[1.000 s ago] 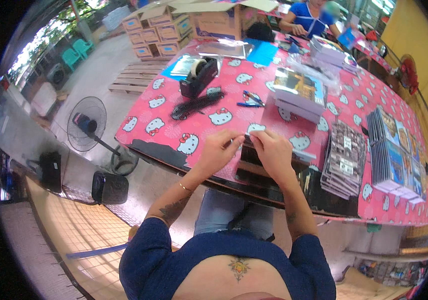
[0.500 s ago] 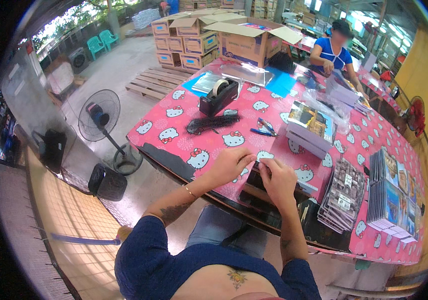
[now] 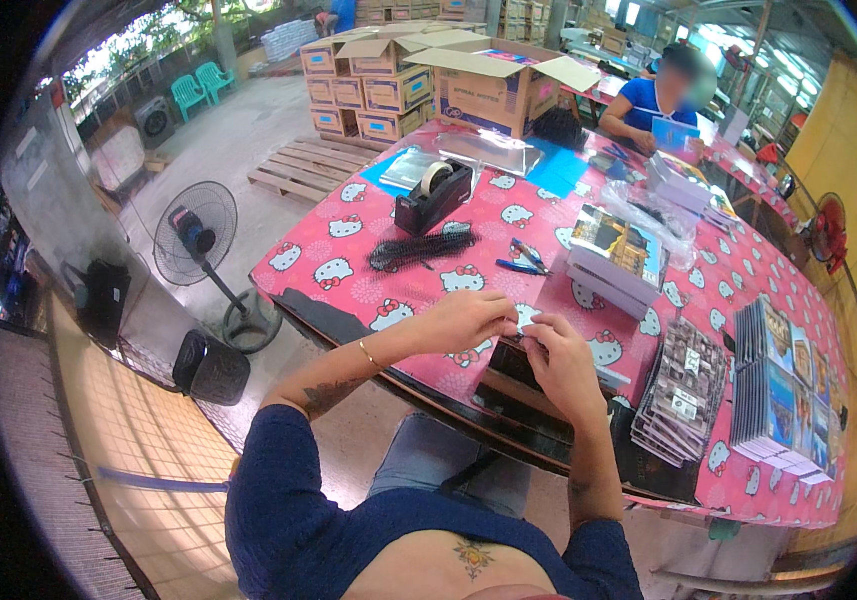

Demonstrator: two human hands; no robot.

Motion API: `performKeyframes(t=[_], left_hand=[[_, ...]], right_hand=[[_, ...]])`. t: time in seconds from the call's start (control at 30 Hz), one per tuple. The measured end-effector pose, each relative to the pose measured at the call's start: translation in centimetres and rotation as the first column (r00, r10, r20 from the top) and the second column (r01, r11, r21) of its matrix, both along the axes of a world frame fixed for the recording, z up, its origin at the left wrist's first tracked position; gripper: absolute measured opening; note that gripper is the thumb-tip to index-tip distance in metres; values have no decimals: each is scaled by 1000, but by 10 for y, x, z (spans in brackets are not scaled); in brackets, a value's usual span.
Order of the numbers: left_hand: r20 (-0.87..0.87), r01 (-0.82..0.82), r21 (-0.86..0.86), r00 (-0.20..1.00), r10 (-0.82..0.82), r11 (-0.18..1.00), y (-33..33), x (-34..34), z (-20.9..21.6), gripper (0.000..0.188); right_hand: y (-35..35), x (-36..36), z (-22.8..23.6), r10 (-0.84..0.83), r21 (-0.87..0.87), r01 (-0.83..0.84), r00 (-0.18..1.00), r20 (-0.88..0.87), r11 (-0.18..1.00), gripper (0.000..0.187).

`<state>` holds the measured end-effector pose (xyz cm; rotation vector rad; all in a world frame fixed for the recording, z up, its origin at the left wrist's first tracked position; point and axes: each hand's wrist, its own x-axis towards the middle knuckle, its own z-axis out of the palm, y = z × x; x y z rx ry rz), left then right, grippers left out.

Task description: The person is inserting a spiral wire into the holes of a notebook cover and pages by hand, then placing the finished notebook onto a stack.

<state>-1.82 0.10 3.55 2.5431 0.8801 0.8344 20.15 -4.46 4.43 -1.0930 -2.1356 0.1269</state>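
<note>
Both of my hands meet over the near edge of the pink patterned table, at the top edge of a dark flat item (image 3: 523, 385) whose kind I cannot make out. My left hand (image 3: 476, 318) is closed in a pinch. Beside it my right hand (image 3: 556, 350) is pinched too, its fingertips close to the left ones. Whatever small part they grip is hidden by the fingers. Beyond them lie a bundle of black spiral binding coils (image 3: 420, 250) and blue-handled pliers (image 3: 523, 260). A stack of notebooks (image 3: 616, 250) with a picture cover stands to the right.
A black tape dispenser (image 3: 435, 197) sits farther back. At right are dark-covered booklets (image 3: 683, 390) and stacked colourful notebooks (image 3: 783, 390). An open carton (image 3: 483, 95) stands behind the table. Left of the table is a standing fan (image 3: 198, 235). Across it, a co-worker (image 3: 638, 105) handles a blue-covered book.
My hands stay pinched at the dark item, with the fingers shifted slightly. The co-worker has moved a little to the left and now holds up a blue-covered book.
</note>
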Motion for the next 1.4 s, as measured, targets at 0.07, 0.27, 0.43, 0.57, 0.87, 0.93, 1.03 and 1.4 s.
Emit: performKeyframes(t=[0.07,0.27,0.43,0.57,0.87,0.93,1.03,1.4], left_hand=[[-97,-38,51,994,43,998,-3,4,5,39],[-172,-313,460,887,429,831,-34,44,-44,84],[-90,-418,387,870,485,822,-46,41,-95,86],[-326,-226,605,804,497,764,-44,43,-81,84],[-401,43,489,898,181,871,-65,40,-71,76],[-327,-104,573,880,343,813,-36,55,-40,77],[-471,-32,491,831,295,871,-44,55,-33,78],[-341,173,402,940,-28,899,-77,66,-35,79]], right_hand=[[-8,4,13,-64,114,49,990,129,992,16],[2,11,-1,-151,-75,158,984,100,985,16],[6,13,0,-30,-95,39,995,90,995,18],[-17,27,17,-32,28,28,992,122,999,25],[-21,59,-1,-85,-41,97,970,229,994,27],[-19,64,2,-93,-47,107,968,234,993,27],[-14,64,3,-42,-148,71,981,187,986,30],[-19,69,6,-68,-229,100,987,144,968,45]])
